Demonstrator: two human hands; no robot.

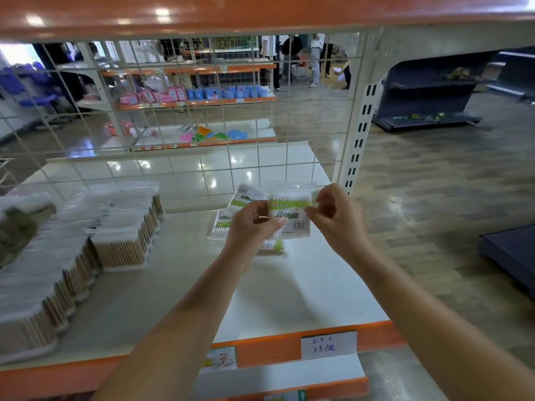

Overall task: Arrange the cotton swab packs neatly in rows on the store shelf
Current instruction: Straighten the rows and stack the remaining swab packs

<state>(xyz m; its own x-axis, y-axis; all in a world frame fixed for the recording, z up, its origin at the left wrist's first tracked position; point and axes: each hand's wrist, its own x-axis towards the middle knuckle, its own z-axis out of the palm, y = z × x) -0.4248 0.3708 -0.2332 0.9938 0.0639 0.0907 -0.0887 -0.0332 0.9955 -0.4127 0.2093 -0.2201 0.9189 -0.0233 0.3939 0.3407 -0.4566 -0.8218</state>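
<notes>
Left hand [254, 224] and right hand [333, 218] both pinch one cotton swab pack [289, 214] above the shelf [289, 285]; loose packs [223, 224] lie beneath.

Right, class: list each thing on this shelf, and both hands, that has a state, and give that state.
Held cotton swab pack: sealed, lifted above the shelf, label facing the camera.
Loose packs: flat, overlapping.
Stacked packs: in rows, left.
Left hand: grips held pack.
Right hand: fingers pinch its top corner.

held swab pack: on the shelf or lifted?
Lifted. Left hand and right hand pinch the swab pack above the shelf; other packs lie beneath.
</notes>
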